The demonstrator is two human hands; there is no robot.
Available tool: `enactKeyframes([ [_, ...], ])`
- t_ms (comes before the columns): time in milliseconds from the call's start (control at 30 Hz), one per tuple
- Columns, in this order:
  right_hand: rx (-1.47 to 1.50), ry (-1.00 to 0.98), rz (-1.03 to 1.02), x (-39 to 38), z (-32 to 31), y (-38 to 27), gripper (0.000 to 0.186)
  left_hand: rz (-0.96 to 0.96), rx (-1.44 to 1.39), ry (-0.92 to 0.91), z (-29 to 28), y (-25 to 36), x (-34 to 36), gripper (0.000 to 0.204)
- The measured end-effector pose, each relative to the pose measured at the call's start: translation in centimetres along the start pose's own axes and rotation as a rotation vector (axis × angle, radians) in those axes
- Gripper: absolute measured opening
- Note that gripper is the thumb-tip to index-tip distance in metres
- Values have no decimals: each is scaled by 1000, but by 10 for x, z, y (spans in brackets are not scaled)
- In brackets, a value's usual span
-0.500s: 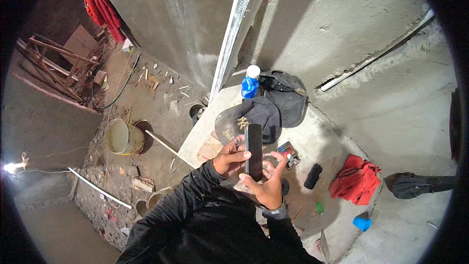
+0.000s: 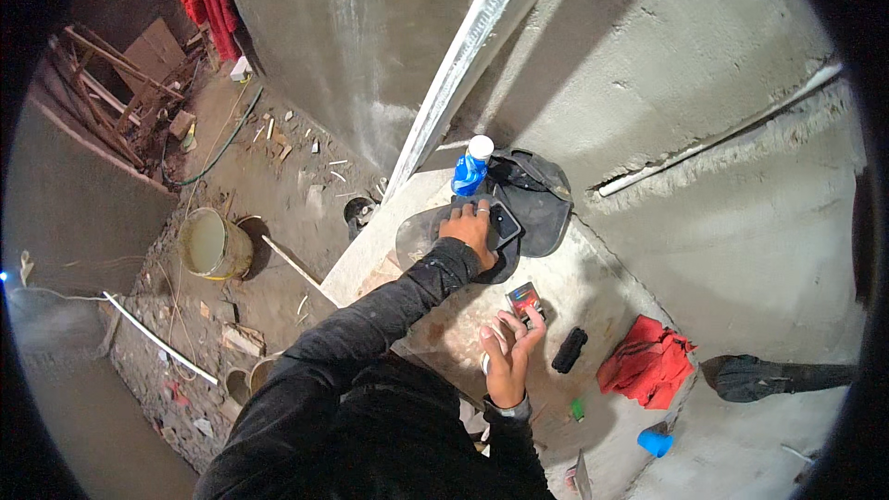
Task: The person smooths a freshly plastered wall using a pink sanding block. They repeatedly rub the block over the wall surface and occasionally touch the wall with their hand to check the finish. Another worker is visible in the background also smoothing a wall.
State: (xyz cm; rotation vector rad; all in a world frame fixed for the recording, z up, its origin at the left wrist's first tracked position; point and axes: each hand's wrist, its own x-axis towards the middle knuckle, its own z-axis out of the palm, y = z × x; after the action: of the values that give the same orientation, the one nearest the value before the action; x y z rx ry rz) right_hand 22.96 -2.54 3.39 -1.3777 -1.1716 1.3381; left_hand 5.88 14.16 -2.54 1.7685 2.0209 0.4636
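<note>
My left hand (image 2: 468,236) reaches forward over a dark cap (image 2: 421,236), its fingers wrapped over a black phone (image 2: 503,223) lying on the cap. A second black cap (image 2: 548,213) lies behind, beside a blue bottle with a white lid (image 2: 470,171). My right hand (image 2: 509,359) is loosely curled with fingers apart, just below a small flat red-and-dark packet (image 2: 524,298) on the pale slab (image 2: 358,264); a small pale shape by its thumb is too indistinct to name. A black rolled item (image 2: 569,350) lies to the right.
Red cloth (image 2: 645,361), a blue cup (image 2: 655,441) and a dark hanging item (image 2: 750,378) are at right. A bucket (image 2: 215,243), rubble, hose and white pipe (image 2: 157,338) cover the left floor. A white upright strip (image 2: 456,65) stands along the wall behind the slab.
My left hand has moved forward and up with the phone, onto the cap. My right hand has let go of the phone and sits slightly lower, fingers curled.
</note>
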Motion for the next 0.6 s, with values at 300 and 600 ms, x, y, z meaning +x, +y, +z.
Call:
enactKeyframes([
  [300, 23, -31, 34, 9, 9, 0, 83, -36, 26, 97, 42, 6, -2, 100],
  [600, -56, -192, 19, 20, 46, -7, 68, 94, -337, 227, 17, -36, -100, 87],
])
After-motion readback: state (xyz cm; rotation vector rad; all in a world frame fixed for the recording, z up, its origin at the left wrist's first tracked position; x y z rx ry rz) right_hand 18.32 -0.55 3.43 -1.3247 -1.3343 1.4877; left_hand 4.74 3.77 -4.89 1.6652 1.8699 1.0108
